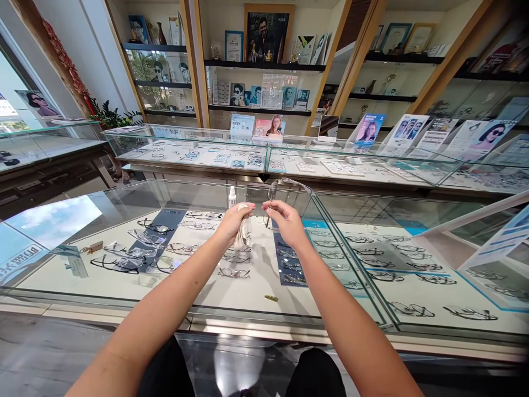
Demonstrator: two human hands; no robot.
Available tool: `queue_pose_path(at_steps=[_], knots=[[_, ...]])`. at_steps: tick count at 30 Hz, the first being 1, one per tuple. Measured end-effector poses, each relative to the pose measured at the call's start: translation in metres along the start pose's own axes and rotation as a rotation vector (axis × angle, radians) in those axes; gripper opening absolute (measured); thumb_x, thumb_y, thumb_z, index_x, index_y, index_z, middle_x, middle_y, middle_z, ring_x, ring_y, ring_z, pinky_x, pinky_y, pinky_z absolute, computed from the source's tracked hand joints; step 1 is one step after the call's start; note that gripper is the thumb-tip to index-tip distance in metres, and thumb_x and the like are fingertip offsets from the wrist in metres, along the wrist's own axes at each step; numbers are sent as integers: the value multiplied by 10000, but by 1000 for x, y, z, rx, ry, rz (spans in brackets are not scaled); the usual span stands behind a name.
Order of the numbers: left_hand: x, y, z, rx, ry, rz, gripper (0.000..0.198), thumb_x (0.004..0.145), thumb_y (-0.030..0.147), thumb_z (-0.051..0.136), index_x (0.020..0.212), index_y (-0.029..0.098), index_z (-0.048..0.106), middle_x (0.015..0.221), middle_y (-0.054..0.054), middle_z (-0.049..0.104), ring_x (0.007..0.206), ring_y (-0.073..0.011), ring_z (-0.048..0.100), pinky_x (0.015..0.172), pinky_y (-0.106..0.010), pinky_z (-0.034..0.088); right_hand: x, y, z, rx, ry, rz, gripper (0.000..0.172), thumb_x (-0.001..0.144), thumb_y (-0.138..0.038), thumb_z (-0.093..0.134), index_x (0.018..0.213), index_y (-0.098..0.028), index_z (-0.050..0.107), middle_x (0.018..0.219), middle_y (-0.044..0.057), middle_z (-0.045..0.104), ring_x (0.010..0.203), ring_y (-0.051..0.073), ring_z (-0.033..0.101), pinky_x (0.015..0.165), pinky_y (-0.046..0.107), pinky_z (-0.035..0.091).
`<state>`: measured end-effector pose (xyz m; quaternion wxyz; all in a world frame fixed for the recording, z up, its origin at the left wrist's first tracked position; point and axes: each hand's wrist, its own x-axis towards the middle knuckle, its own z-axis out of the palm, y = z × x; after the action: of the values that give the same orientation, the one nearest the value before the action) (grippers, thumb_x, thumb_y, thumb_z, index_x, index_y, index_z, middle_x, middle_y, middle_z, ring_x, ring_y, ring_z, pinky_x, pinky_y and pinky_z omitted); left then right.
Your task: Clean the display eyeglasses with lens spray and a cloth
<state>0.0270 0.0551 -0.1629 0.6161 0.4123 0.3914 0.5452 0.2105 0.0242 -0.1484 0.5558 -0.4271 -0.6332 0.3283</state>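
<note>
Above the glass counter, my left hand (236, 219) is closed around a pale cloth (243, 234) that hangs down below the fingers. A pair of eyeglasses (272, 191) is pinched upright between the thumb and fingers of my right hand (284, 219). Part of the frame is hidden behind those fingers. The two hands are close together but apart. Just beyond my left hand stands a white bottle (232, 196). Below the hands, several pairs of glasses (234, 273) lie in the display case.
The glass display case (182, 309) spans the front, with a small green-gold object (271, 298) near its front edge. At right stands a white sign holder (475, 231). A second glass case (198, 157) runs behind, backed by shelves (264, 65) with posters.
</note>
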Motion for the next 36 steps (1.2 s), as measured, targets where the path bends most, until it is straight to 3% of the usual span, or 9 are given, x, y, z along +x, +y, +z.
queue_pose_path(at_steps=[4, 7, 11, 15, 19, 22, 29, 36], knots=[[2, -2, -1, 116, 10, -11, 339, 781, 351, 852, 1085, 207, 802, 1109, -86, 800, 962, -199, 705, 879, -319, 526, 2, -9, -9, 115, -41, 36, 267, 901, -431, 646, 1013, -244, 799, 1051, 60, 844, 1060, 265, 745, 978, 422, 562], [0, -1, -2, 245, 39, 59, 356, 831, 370, 823, 1150, 218, 777, 1272, -120, 779, 1175, -261, 700, 1002, -369, 519, 2, -14, -11, 167, -54, 55, 264, 899, -437, 634, 978, -244, 795, 1000, 60, 838, 991, 261, 742, 906, 405, 576], [-4, 0, -4, 545, 115, 257, 347, 898, 392, 751, 1204, 230, 753, 1425, -141, 695, 1376, -317, 602, 1178, -453, 428, 1, -17, -11, 223, -69, 59, 246, 895, -434, 629, 934, -242, 779, 974, 66, 830, 965, 262, 741, 898, 408, 585], [-7, 0, -7, 836, 212, 391, 340, 943, 389, 687, 1253, 261, 744, 1493, -161, 604, 1462, -363, 515, 1236, -544, 364, 1, -19, -10, 237, -77, 52, 244, 895, -432, 616, 910, -245, 772, 950, 68, 827, 982, 274, 748, 932, 429, 582], [-6, 0, -10, 1084, 278, 453, 449, 963, 412, 674, 1396, 302, 717, 1753, -164, 357, 1634, -431, 285, 1255, -637, 310, 0, -20, -10, 239, -79, 55, 246, 894, -435, 613, 901, -247, 771, 950, 70, 828, 996, 276, 743, 934, 430, 575], [-2, 1, -15, 1192, 249, 443, 551, 960, 469, 691, 1492, 326, 683, 1832, -152, 233, 1671, -472, 181, 1263, -696, 260, 0, -18, -10, 213, -85, 51, 250, 903, -437, 604, 909, -246, 766, 966, 76, 831, 1002, 280, 736, 926, 435, 574], [13, -1, -28, 1279, 201, 358, 646, 940, 589, 701, 1539, 349, 667, 1831, -165, 272, 1670, -519, 175, 1258, -743, 214, 0, -17, -6, 237, -102, 62, 236, 896, -413, 614, 899, -236, 771, 940, 71, 821, 952, 263, 710, 889, 411, 560], [20, -1, -26, 1499, 180, 183, 770, 982, 708, 580, 1676, 384, 491, 1866, -124, 181, 1701, -461, 129, 1289, -686, 219, 2, -12, -4, 297, -118, 70, 212, 897, -378, 630, 881, -240, 791, 910, 52, 806, 946, 235, 682, 879, 366, 522]])
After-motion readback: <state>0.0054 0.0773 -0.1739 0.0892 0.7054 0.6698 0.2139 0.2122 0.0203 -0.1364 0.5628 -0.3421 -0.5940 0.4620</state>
